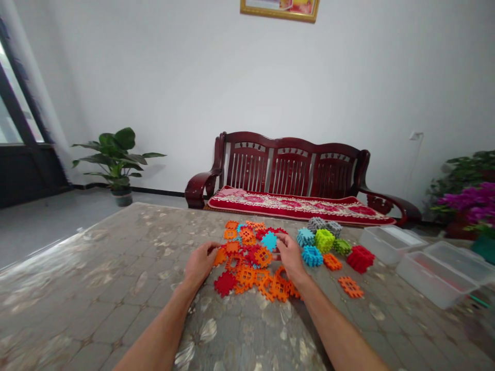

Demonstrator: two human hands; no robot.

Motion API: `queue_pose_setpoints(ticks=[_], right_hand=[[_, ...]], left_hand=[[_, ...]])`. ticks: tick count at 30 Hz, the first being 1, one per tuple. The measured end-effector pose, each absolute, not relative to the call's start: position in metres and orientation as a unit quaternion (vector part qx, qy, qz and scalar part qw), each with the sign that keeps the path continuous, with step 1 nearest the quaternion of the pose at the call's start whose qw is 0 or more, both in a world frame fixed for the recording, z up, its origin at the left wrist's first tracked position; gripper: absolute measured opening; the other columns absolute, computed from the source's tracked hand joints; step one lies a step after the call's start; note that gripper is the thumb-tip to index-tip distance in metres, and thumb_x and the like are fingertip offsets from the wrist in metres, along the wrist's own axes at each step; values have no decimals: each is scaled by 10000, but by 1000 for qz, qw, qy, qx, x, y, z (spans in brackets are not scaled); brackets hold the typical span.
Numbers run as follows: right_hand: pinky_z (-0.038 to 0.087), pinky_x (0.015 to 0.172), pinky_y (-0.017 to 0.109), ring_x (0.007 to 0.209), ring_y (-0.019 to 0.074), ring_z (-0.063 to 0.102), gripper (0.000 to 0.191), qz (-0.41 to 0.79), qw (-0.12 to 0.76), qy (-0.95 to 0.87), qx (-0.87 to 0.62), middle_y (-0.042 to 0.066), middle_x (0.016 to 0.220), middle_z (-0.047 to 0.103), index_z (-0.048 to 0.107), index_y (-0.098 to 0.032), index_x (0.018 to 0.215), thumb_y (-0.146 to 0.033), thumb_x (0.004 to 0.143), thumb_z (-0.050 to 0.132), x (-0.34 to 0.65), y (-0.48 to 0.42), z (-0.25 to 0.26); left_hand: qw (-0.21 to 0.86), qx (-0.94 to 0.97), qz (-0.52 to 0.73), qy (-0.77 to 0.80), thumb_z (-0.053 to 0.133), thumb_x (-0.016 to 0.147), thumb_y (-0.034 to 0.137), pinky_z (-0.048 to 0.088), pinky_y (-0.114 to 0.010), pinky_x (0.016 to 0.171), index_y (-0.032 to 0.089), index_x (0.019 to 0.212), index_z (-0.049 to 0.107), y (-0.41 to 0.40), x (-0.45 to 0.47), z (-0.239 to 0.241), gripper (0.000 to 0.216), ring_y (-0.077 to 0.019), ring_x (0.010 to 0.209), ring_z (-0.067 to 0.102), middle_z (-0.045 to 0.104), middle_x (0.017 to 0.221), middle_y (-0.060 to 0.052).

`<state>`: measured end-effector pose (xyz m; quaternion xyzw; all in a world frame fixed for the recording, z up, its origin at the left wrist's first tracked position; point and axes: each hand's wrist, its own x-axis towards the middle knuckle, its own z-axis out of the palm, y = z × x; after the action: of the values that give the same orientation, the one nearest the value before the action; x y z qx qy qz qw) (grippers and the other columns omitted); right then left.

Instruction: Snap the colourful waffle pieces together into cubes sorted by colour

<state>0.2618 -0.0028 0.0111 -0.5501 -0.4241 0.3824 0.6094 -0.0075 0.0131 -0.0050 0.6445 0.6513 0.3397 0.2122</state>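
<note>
A heap of flat toothed plastic tiles (251, 260), mostly orange and red with a few light blue, lies on the patterned table (116, 278). My left hand (200, 264) rests at the heap's left edge, fingers curled on an orange tile (221, 256). My right hand (289, 255) is at the heap's right side, fingers pinched on a light blue tile (269, 240). To the right stand built cubes: blue (311, 255), green (324, 239), grey (316, 223) and red (360, 257).
Two clear plastic bins (390, 243) (444, 273) sit at the table's right. A loose orange tile (350, 286) lies near them. Behind the table stand a dark wooden bench (290, 175) with a red cushion, a potted plant (116, 159) and purple flowers (469, 201).
</note>
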Motion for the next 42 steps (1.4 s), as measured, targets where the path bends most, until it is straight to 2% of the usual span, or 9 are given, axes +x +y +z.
queue_pose_setpoints(ticks=[5,9,14,18,23,27,31,35,42], right_hand=[[509,412,203,651,140,640,347,410,615,-382,-555,14,865,620,576,-209,1021,-394,728,585,245,-8,9],[536,432,214,644,135,644,293,442,614,-362,-545,-7,824,586,537,-228,996,-375,747,587,234,-8,13],[570,484,238,639,136,647,292,475,609,-375,-512,-24,779,582,536,-235,989,-351,735,623,211,-13,12],[582,546,250,671,135,650,349,501,605,-383,-487,-17,823,610,550,-231,1007,-284,680,656,193,-22,10],[552,552,249,654,139,629,362,465,617,-401,-492,-1,841,629,578,-214,1027,-259,668,589,198,-20,8],[504,534,243,628,149,600,363,388,611,-430,-540,7,794,645,616,-199,1020,-271,681,508,228,-9,9],[549,765,311,878,203,669,388,333,524,-541,-567,52,986,724,680,-198,1045,-245,732,457,252,-4,6],[439,1045,357,1147,193,627,451,240,438,-626,-599,57,1203,706,681,-206,1159,-150,794,422,258,-1,-4],[408,1066,329,1211,194,595,473,179,353,-654,-644,66,1297,665,631,-207,1276,-145,832,481,250,-3,-7]], left_hand=[[218,647,353,640,485,862,309,499,-290,845,246,984,722,15,-9,-10,274,-190,922,690,767,980,-13],[190,687,412,568,508,867,414,487,-329,949,230,998,722,13,-6,-10,311,-212,1028,659,752,1065,-38],[175,735,416,507,535,854,401,444,-347,1021,257,975,751,5,4,-1,286,-215,1058,629,757,1037,-30],[216,734,409,497,548,837,411,477,-330,938,229,946,754,3,8,-3,296,-207,965,654,763,982,-37],[272,756,378,461,558,818,441,475,-264,682,179,724,689,4,12,-7,307,-165,701,630,719,718,-19],[272,741,374,487,542,828,456,471,-261,666,180,734,687,4,12,-6,325,-160,672,621,704,683,-8],[232,728,401,506,570,824,429,493,-315,885,217,918,731,6,10,-7,283,-202,912,664,759,941,-34],[192,683,447,545,476,878,429,494,-347,941,208,1001,719,13,5,-12,351,-213,993,656,744,1038,-55],[180,659,460,567,494,836,354,527,-312,836,210,977,732,17,3,-17,311,-191,877,673,752,986,-40]])
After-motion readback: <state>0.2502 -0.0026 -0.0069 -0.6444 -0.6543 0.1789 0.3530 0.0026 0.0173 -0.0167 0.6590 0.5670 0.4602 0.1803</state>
